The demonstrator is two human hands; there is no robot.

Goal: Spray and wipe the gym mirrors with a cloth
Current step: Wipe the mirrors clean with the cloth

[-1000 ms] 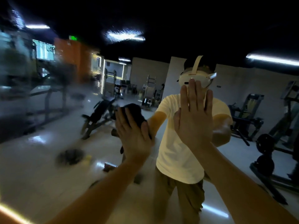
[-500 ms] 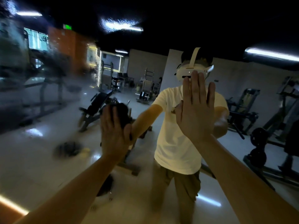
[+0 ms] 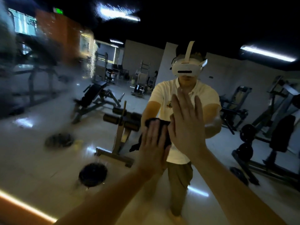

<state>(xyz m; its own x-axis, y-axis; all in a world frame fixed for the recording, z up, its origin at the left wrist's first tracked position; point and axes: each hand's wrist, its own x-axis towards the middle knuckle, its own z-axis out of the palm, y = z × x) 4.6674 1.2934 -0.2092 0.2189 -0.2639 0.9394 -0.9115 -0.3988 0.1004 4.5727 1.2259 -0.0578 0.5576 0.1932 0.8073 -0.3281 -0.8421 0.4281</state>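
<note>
The mirror (image 3: pixel 48 168) fills the whole view and reflects me and the gym behind me. My left hand (image 3: pixel 152 143) lies flat with straight fingers, pressing a dark cloth (image 3: pixel 164 123) against the glass; the cloth shows above and beside the fingers. My right hand (image 3: pixel 186 125) rests flat on the mirror just to the right of it, fingers straight and spread, holding nothing. The two hands almost touch. A hazy, wet-looking smear (image 3: pixel 40 65) covers the upper left of the glass.
Reflected in the glass are an incline bench (image 3: pixel 95 96), a roller bench (image 3: pixel 121 127), weight machines (image 3: pixel 279 120) on the right and dark plates on the floor (image 3: pixel 92 174). An orange light strip (image 3: pixel 24 207) runs along the lower left edge.
My left hand has slid the cloth first left, then right across the glass, ending beside my right hand. My right hand stays flat on the mirror and sits lower in view.
</note>
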